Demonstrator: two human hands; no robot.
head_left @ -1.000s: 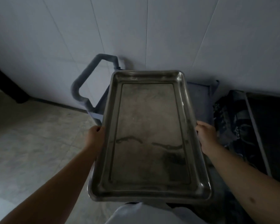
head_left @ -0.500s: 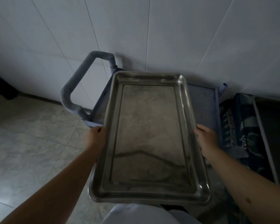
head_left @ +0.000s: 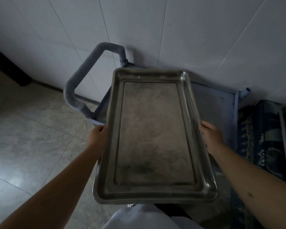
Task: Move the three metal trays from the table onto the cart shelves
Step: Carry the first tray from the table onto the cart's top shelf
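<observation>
Metal tray (head_left: 154, 138) fills frame centre, over the blue cart (head_left: 211, 103). My left hand (head_left: 97, 138) and right hand (head_left: 210, 138) grip its long edges, fingers closed on the rim.

The room is showing dim and bluish-grey, with colours looking muted. Pale light is pooling on the floor tiles (head_left: 15, 180) at lower left, suggesting a source off that side. Soft glints are catching the metal tray (head_left: 153, 138) along its far rim and right corners. Wall seams are bowing outward from wide-angle distortion, and the right edge is sinking into shadow.
</observation>
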